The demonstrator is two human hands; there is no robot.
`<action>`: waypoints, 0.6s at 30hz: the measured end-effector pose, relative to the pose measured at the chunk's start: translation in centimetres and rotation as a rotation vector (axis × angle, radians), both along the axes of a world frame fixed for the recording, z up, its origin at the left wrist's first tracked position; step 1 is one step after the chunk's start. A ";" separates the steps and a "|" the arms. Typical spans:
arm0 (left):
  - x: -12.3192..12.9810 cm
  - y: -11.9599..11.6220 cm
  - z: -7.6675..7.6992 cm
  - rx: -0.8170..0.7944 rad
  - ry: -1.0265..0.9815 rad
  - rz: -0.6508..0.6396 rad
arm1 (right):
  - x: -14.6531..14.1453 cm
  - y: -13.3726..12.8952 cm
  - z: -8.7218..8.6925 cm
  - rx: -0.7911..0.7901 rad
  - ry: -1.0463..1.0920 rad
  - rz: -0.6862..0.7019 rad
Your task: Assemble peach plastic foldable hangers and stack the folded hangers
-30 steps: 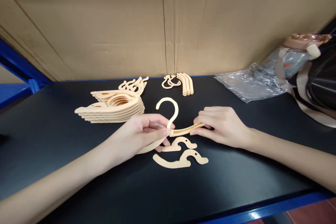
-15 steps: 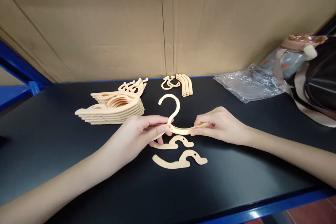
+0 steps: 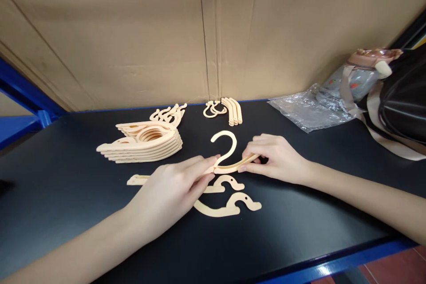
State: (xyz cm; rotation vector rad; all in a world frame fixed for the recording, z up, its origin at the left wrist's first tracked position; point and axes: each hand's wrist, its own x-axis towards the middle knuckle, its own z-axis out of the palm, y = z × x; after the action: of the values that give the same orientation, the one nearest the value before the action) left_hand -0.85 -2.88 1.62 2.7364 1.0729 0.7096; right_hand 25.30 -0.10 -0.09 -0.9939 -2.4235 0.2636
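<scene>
Between my hands is a cream plastic clothes hanger (image 3: 229, 169) with its curved hook (image 3: 234, 142) standing up. My left hand (image 3: 179, 182) is closed on the hanger at the base of the hook, thumb and fingers pinching the joint. My right hand (image 3: 274, 155) grips the curved arm toward its right end. Beneath them on the table lie two loose hanger arms with a notched, duck-head-like end: a nearer one (image 3: 216, 210) and a farther one (image 3: 229, 182), both partly covered by my left hand. Left of that hand, the end of a cream strip (image 3: 137, 180) pokes out.
A stack of folded hangers (image 3: 143, 144) stands at the back left, with several loose hooks (image 3: 168, 114) behind it. More hooks (image 3: 214, 109) and curved arms (image 3: 233, 112) lie at the back middle. At right are a clear plastic bag (image 3: 308, 108), a bottle (image 3: 361, 75) and a black bag (image 3: 404, 102).
The hook has shifted right and slightly down in view. My left hand has turned over the joint and moved its grip. The strip left of it now shows on the table.
</scene>
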 end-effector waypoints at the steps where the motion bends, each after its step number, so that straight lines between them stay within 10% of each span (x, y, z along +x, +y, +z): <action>1: -0.1 -0.1 -0.1 0.050 0.037 -0.007 | -0.1 -0.1 0.1 0.098 -0.009 -0.011; 12: 0.0 0.1 -0.1 0.285 0.113 -0.058 | -1.1 -2.2 0.8 0.830 0.025 -0.234; 18: 0.9 -0.3 -0.2 0.301 0.070 -0.127 | -1.4 -2.2 0.4 0.633 -0.105 0.053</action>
State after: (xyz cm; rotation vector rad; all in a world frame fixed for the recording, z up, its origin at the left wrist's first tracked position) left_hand 0.05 -3.15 1.41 3.0708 0.8552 0.8212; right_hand 23.93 -2.32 0.31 -0.6621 -2.3786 -0.5223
